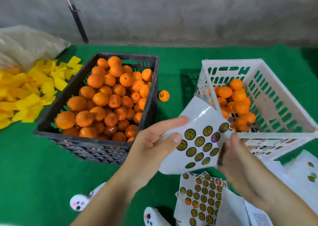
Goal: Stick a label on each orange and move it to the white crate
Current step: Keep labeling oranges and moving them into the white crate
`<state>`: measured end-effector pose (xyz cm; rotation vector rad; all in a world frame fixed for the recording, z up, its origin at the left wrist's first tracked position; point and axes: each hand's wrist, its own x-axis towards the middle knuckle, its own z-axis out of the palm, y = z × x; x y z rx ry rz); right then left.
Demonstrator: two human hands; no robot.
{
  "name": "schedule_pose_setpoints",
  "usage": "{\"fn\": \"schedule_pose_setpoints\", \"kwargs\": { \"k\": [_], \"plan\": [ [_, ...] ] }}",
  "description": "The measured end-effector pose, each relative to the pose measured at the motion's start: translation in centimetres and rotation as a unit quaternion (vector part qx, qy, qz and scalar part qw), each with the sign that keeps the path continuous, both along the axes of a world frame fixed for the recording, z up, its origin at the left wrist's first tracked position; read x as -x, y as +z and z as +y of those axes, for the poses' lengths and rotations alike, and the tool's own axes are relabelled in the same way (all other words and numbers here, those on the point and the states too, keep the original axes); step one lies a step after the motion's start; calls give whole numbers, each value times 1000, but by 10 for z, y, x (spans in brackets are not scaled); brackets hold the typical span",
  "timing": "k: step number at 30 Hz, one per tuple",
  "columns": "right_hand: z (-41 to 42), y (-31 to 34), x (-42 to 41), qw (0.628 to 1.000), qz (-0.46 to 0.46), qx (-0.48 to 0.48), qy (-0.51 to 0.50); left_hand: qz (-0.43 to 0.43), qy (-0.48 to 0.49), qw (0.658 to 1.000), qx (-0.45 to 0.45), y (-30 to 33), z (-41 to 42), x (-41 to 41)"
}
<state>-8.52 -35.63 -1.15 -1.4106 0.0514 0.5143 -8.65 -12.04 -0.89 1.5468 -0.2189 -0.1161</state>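
A label sheet (197, 138) is gripped by the left hand (154, 139) just beside the white crate (278, 95); a label is pinched by the right hand (240, 167).

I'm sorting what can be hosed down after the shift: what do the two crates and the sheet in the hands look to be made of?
Black crate: looks like matte moulded plastic, with lattice walls and a handle slot.
White crate: likely smooth plastic, slotted walls.
Sheet: glossy coated paper by its glare and curl; keep it dry.
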Motion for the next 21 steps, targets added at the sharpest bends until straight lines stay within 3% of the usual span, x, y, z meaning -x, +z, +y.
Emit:
{"fn": "schedule_pose_setpoints", "kwargs": {
  "k": [2,4,6,7,9,11,14,16,18,19,21],
  "plan": [
    [15,-7,10,997,34,-72,12,20,8,1000,-3,1,9,-12],
    [17,-13,8,997,13,-66,-46,29,10,999,19,2,25,-25],
    [10,-16,0,986,3,-129,-107,2,22,999,26,4,49,-44],
    [4,-16,-4,982,-2,-140,-129,-21,38,999,-2,3,64,-56],
    [-3,-13,-10,977,-19,-143,-158,-63,93,979,-167,-9,94,-88],
    [-3,-9,-12,973,-17,-158,-165,-71,143,912,-377,-29,117,-121],
    [9,-12,-11,972,7,-156,-174,-30,147,805,-575,-59,136,-169],
    [20,-13,-8,971,32,-154,-181,37,70,687,-723,-73,142,-191],
    [26,-13,-5,971,41,-149,-183,82,8,579,-811,-85,146,-202],
    [27,-11,-3,971,41,-144,-184,84,-4,543,-836,-90,148,-205],
    [25,-12,-1,970,47,-131,-198,80,14,526,-847,-95,151,-209]
  ]
}}
